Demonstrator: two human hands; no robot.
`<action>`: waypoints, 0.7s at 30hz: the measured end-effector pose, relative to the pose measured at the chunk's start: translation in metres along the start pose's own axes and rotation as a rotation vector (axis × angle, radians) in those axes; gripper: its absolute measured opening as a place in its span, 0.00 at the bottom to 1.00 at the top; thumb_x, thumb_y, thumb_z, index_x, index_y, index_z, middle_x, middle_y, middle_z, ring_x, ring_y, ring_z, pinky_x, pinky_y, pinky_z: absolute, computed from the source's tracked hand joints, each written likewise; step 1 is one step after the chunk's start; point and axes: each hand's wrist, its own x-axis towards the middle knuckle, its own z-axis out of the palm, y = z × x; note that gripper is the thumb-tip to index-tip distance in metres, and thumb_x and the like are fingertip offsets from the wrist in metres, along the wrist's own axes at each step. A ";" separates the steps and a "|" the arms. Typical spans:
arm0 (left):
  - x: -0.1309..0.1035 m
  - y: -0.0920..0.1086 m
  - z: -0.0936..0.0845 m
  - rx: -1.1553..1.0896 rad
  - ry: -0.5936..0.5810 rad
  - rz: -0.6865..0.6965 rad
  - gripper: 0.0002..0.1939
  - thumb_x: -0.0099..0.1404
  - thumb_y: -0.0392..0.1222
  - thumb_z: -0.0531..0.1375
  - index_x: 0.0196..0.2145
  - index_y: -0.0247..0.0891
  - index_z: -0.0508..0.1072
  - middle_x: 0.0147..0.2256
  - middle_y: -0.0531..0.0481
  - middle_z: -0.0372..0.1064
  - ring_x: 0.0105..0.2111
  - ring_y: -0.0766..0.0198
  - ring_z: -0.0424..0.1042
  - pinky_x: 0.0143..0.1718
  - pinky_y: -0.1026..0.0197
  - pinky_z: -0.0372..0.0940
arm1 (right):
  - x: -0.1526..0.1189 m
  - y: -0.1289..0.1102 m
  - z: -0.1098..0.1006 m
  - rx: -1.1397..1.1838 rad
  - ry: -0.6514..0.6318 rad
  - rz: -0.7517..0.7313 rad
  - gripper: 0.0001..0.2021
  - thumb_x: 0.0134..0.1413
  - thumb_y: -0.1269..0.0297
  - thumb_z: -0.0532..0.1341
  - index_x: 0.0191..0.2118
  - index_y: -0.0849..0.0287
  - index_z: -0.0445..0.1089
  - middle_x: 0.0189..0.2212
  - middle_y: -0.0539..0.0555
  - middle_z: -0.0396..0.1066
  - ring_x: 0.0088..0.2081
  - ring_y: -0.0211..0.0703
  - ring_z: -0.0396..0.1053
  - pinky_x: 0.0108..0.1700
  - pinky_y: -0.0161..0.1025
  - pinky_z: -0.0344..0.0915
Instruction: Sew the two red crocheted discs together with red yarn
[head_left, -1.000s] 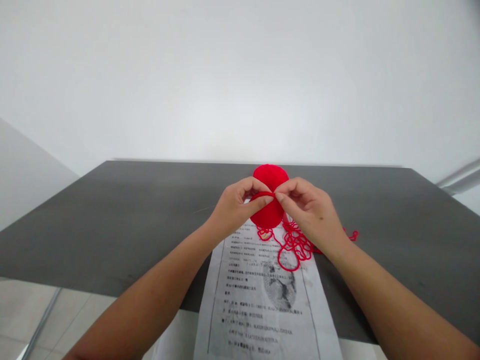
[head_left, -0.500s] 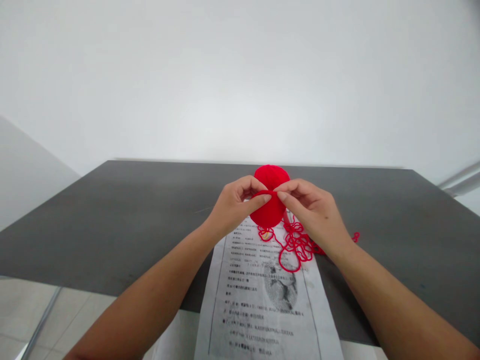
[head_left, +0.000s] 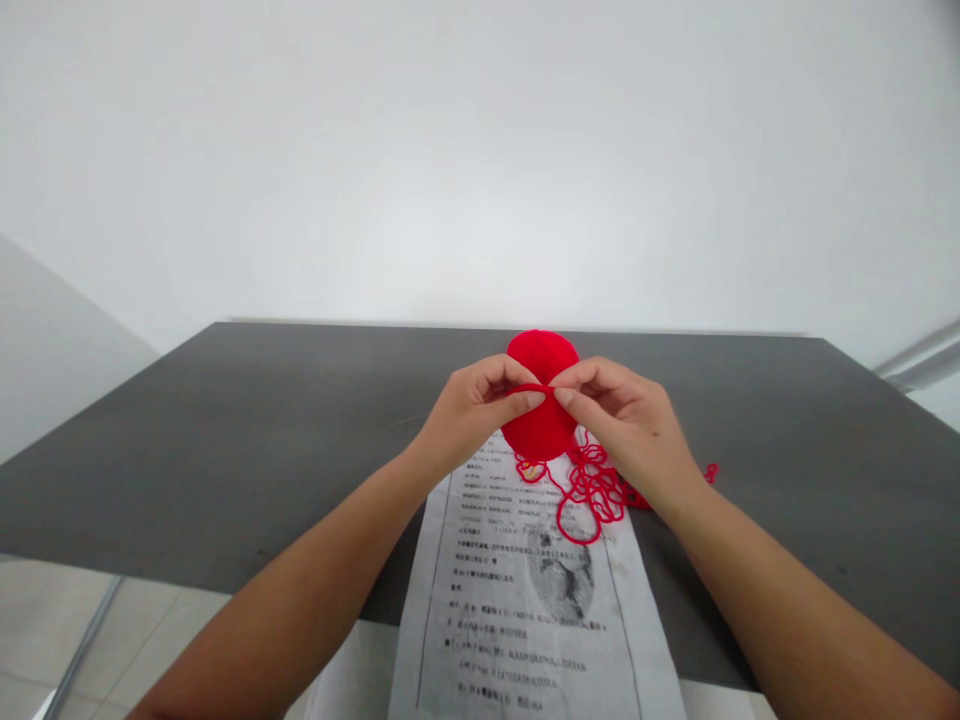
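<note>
Head view: both hands' fingers (head_left: 534, 399) pinching soft, rounded red piece (head_left: 536, 430).

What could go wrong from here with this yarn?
The loose red yarn lies in tangled loops by the right hand and might knot or snag.

The printed sheet overhangs the near edge of the table, so a bump from a forearm could slide it off.

Soft, even light brightens the wall (head_left: 465, 200); the tabletop's (head_left: 300, 420) near edge slants, and print looks blurred.
</note>
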 end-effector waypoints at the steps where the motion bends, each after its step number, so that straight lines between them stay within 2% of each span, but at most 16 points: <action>1: 0.000 0.000 0.000 -0.013 -0.004 -0.006 0.10 0.55 0.41 0.69 0.28 0.35 0.73 0.27 0.54 0.70 0.27 0.69 0.66 0.31 0.65 0.62 | 0.000 0.000 0.000 0.005 -0.001 0.005 0.04 0.55 0.67 0.62 0.31 0.59 0.72 0.25 0.49 0.70 0.27 0.37 0.65 0.31 0.36 0.62; 15: 0.000 0.001 -0.001 0.091 -0.006 0.077 0.07 0.57 0.40 0.68 0.28 0.35 0.74 0.27 0.54 0.69 0.28 0.69 0.67 0.35 0.64 0.63 | 0.001 -0.002 0.001 0.010 0.004 -0.033 0.03 0.53 0.67 0.63 0.29 0.59 0.71 0.24 0.49 0.69 0.26 0.37 0.64 0.31 0.36 0.60; 21: -0.001 0.001 -0.001 0.124 -0.013 0.069 0.08 0.57 0.41 0.67 0.28 0.35 0.74 0.27 0.53 0.69 0.29 0.67 0.67 0.36 0.63 0.64 | 0.002 -0.002 0.000 -0.035 0.002 -0.051 0.04 0.54 0.69 0.62 0.29 0.59 0.70 0.25 0.49 0.69 0.27 0.36 0.64 0.32 0.36 0.61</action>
